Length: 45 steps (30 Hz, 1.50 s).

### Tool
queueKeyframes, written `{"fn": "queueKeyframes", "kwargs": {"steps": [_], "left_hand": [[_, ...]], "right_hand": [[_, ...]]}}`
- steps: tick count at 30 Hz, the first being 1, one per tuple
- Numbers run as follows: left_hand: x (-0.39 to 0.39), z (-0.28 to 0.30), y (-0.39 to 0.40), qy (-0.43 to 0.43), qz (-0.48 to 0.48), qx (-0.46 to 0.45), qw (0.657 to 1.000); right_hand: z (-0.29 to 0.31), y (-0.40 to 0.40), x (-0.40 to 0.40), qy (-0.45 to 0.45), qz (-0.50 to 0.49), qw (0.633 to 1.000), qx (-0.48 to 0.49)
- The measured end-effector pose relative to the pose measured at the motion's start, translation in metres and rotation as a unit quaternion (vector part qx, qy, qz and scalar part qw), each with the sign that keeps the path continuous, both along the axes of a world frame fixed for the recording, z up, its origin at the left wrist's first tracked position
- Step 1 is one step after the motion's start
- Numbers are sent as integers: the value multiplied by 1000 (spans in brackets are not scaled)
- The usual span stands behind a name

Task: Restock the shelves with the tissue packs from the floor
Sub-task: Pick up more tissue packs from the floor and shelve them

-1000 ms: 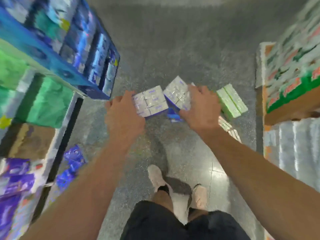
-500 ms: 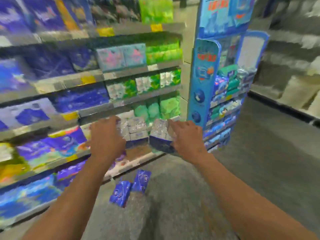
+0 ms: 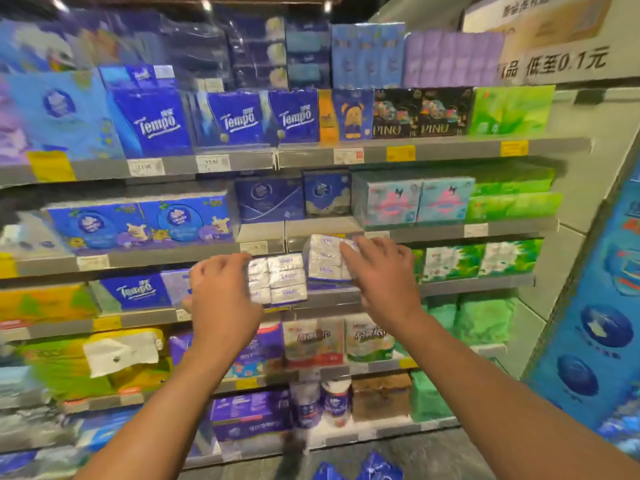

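Observation:
My left hand [image 3: 221, 299] grips a white tissue pack [image 3: 282, 278] with small purple print, held in front of the middle shelf [image 3: 329, 299]. My right hand [image 3: 381, 275] holds a second white tissue pack [image 3: 323, 258] slightly higher and to the right, with its fingers curled over the top right corner. The two packs are side by side, nearly touching, level with the gap between a blue Tempo pack [image 3: 136, 291] and white-and-green packs [image 3: 450, 263]. Two blue packs [image 3: 360, 469] lie on the floor at the bottom edge.
Shelves of tissue goods fill the view: blue Tempo packs [image 3: 235, 117] on the upper shelf, pink-and-teal boxes [image 3: 412, 200] below, green packs [image 3: 485, 320] lower right. A blue display stand [image 3: 595, 323] juts out at the right. Grey floor [image 3: 433, 455] runs along the bottom.
I have risen from the floor and turned to face the shelves. Both hands have lifted their tissue packs up to the level of the middle shelf.

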<state>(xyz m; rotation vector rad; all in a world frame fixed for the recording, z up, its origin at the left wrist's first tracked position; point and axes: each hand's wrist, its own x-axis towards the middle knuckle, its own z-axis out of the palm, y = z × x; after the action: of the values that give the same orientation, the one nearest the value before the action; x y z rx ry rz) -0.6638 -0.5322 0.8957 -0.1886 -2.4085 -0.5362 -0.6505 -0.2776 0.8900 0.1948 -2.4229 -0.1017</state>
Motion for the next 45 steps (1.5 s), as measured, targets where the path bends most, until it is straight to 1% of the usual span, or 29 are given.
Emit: {"fn": "queueKeyframes", "kwargs": {"steps": [3,6,9,11,14,19,21,24,27,31,36,40,43,45], "left_hand": [[-46,6,7,36,-4,27,999],[-95,13,21,71,-14,33,997],[-146,21,37,89,1,44,995],[-179,24,44,98,3,36,995],[-226,22,49,96,2,34,995],[-292,11,46,58,-21,23,998],[-312,10,45,22,-29,15,999],[-337,11,42,-38,-55,-8,998],[-362,16,35,-58,-92,-33,994],[-377,27,34,-77,-114,-55,989],[-378,35,39,-87,-140,-57,985],[-382,42,45,-99,-134,-69,983],[-384,42,44,-96,-141,-71,983],[-384,41,44,-92,-140,-71,983]], "right_hand": [[2,9,-65,12,17,1000,15],[2,24,-127,28,34,999,21],[6,36,-189,20,40,999,19],[9,42,-229,10,34,999,33],[13,46,-283,-15,30,997,64],[15,45,-351,-64,-7,995,83],[21,45,-367,-96,-25,992,82],[41,46,-384,-171,-51,983,43],[56,47,-406,-223,-88,970,31],[62,42,-425,-304,-160,938,36],[63,50,-433,-310,-194,930,-12],[68,51,-427,-296,-194,931,-91],[71,52,-419,-319,-210,915,-131],[70,52,-419,-337,-217,908,-126]]}}
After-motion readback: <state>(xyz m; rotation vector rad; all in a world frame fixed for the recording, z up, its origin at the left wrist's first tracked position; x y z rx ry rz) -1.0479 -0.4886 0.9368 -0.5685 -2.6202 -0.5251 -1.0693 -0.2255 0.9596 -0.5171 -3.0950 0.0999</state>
